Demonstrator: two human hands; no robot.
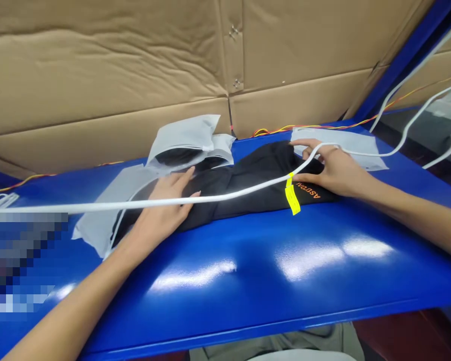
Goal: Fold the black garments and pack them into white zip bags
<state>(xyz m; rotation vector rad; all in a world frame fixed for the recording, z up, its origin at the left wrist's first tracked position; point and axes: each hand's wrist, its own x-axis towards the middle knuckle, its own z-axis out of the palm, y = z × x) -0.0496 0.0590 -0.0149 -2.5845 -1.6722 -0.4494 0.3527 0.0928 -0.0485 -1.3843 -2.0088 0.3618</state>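
A folded black garment (pixel 244 188) with orange lettering lies on the blue table, its left part inside a translucent white plastic bag (pixel 110 195). My left hand (pixel 165 200) rests over the bag's mouth and the garment, thumb and fingers apart. At the other end, my right hand (pixel 332 168) has fingers and thumb bent around the garment's bunched edge. A yellow tag (pixel 293 199) hangs from a white cable (pixel 233 194), which crosses in front of both hands. Some of my right fingertips are hidden by cloth and cable.
Behind the garment stand filled white bags (pixel 184 138). Another flat white bag (pixel 342 145) lies at the back right. Red and yellow wires (pixel 285 129) run along the brown padded wall (pixel 135 60). The blue table's (pixel 248 271) front edge is near me.
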